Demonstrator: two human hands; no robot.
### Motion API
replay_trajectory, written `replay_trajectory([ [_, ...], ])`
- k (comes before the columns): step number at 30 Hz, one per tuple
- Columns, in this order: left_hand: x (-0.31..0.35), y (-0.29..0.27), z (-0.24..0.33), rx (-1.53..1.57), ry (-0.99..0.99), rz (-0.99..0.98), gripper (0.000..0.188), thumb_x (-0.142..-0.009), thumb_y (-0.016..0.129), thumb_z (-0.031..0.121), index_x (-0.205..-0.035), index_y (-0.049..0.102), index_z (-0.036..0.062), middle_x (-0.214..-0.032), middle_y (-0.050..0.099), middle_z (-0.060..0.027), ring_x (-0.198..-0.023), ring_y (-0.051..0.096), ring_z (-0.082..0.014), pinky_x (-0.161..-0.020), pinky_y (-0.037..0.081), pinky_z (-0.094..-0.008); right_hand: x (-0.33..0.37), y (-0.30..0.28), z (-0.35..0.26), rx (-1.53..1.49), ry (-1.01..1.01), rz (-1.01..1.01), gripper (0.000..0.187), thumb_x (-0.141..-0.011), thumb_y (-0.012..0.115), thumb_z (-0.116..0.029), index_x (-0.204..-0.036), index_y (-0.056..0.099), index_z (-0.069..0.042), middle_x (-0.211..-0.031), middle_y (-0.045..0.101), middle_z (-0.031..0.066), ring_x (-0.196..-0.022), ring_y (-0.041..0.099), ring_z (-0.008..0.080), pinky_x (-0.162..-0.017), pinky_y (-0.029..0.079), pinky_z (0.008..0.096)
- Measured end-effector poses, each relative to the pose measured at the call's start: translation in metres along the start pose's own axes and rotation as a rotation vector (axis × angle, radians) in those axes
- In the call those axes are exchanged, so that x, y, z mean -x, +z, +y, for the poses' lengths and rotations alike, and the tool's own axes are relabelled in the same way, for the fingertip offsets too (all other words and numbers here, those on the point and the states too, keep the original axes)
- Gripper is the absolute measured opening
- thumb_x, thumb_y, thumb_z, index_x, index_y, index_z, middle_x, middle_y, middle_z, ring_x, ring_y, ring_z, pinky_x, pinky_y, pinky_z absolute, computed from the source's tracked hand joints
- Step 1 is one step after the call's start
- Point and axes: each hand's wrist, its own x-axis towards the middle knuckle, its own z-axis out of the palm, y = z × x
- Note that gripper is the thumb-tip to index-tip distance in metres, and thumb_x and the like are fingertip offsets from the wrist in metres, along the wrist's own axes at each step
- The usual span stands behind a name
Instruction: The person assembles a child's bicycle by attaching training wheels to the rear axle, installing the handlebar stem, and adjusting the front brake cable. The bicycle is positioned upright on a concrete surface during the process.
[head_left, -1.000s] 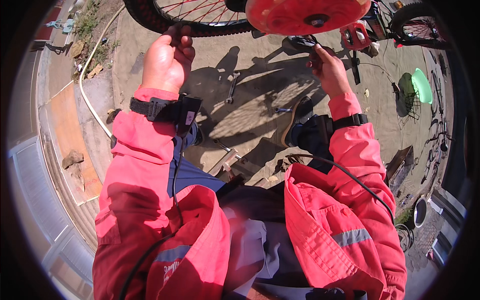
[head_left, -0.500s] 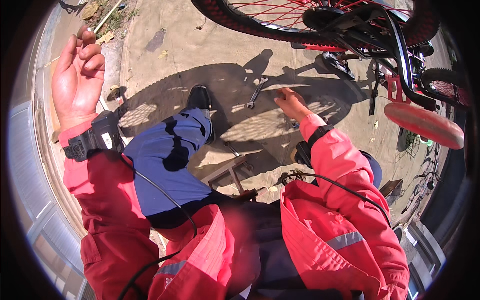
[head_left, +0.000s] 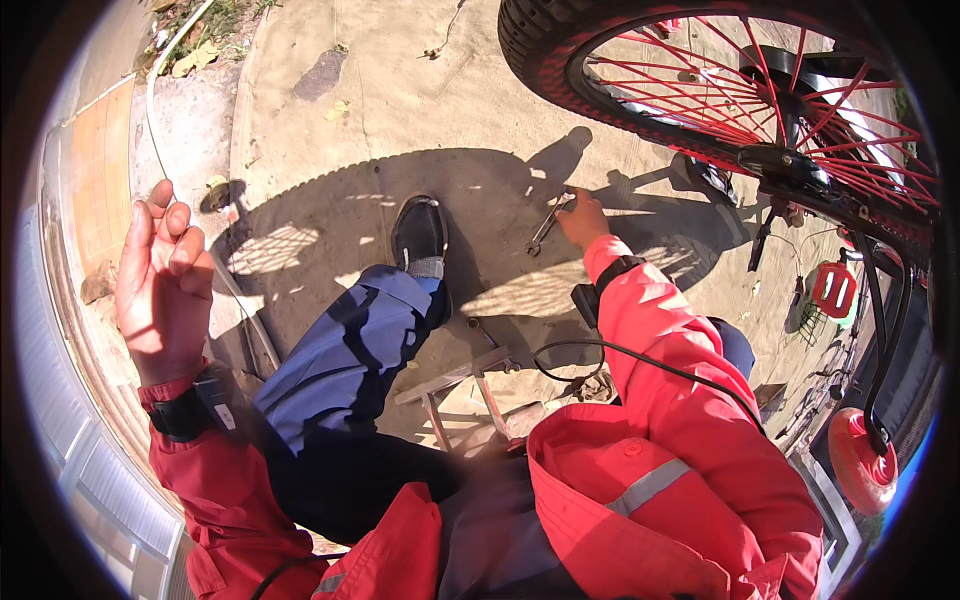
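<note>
On the ground ahead lies a metal wrench (head_left: 546, 226) in the bicycle's shadow. My right hand (head_left: 584, 220) reaches down to its far end, fingers closed round it; the fingertips are partly hidden. Raised at the left, my left hand (head_left: 168, 285) is palm up with its fingers curled and pinched together; whatever small thing may be between the fingertips cannot be made out. A bicycle wheel (head_left: 690, 95) with a black tyre and red spokes stands at the upper right. Beside it, lower down, are a red pedal (head_left: 834, 289) and a small red-rimmed stabiliser wheel (head_left: 862, 462).
My shoe (head_left: 419, 238) is planted left of the wrench. A small wooden frame (head_left: 468, 392) stands close to my legs, with another metal tool (head_left: 480, 330) just beyond. A pale hose (head_left: 245, 305) runs along the left. A cable (head_left: 670, 365) crosses my right sleeve.
My right hand has moved onto the wrench from beside it. The left hand stays raised and curled. The view has shifted, and the bicycle appears farther right with its wheel turned.
</note>
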Motion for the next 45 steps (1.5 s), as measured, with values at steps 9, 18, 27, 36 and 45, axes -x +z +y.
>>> replay_trajectory([
  [9,0.006,-0.029,-0.006,-0.182,0.029,0.154,0.039,-0.107,0.055,0.028,-0.134,0.053,0.0001,-0.097,0.058,-0.0015,-0.069,0.045,-0.0054,-0.057,0.038,-0.0191,-0.008,0.025,-0.019,0.227,0.025,-0.025,0.053,-0.085,0.078,-0.026,-0.129,0.057,-0.004,-0.124,0.059,0.0275,-0.11,0.066,0.042,-0.095,0.055,0.0472],
  [18,0.007,-0.026,-0.007,-0.184,0.034,0.067,0.033,-0.11,0.047,0.027,-0.13,0.057,0.0027,-0.095,0.061,-0.0029,-0.066,0.049,-0.0082,-0.057,0.042,-0.0189,0.009,0.025,-0.039,0.05,-0.125,0.152,0.03,-0.073,0.077,-0.02,-0.093,0.062,-0.003,-0.099,0.066,0.0211,-0.098,0.065,0.0397,-0.082,0.053,0.0499],
  [27,0.019,0.038,-0.044,-0.803,-0.152,-0.244,0.035,-0.104,0.059,0.025,-0.128,0.057,-0.0013,-0.095,0.067,-0.0057,-0.08,0.065,-0.0125,-0.068,0.049,-0.0235,0.085,-0.054,-0.121,-0.528,-0.51,-0.172,0.023,-0.076,0.072,-0.014,-0.092,0.061,-0.001,-0.082,0.069,0.0129,-0.076,0.07,0.0261,-0.067,0.055,0.0385],
  [36,0.099,0.165,-0.117,-0.9,-0.307,-0.815,0.039,-0.106,0.057,0.023,-0.131,0.05,-0.0052,-0.102,0.066,-0.0068,-0.088,0.065,-0.0109,-0.08,0.053,-0.0271,0.24,-0.191,-0.122,-1.084,-0.701,-0.188,0.028,-0.085,0.071,-0.007,-0.104,0.053,0.004,-0.096,0.066,0.0104,-0.077,0.067,0.0147,-0.065,0.058,0.0292],
  [45,0.136,0.246,-0.2,-0.772,-0.194,-0.728,0.025,-0.105,0.048,0.016,-0.122,0.053,-0.0016,-0.1,0.069,-0.0107,-0.087,0.067,-0.0175,-0.081,0.054,-0.0293,0.281,-0.284,-0.001,-1.014,-0.602,0.032,0.033,-0.093,0.075,-0.017,-0.119,0.061,-0.003,-0.102,0.068,0.0053,-0.089,0.071,0.0167,-0.073,0.055,0.0276],
])
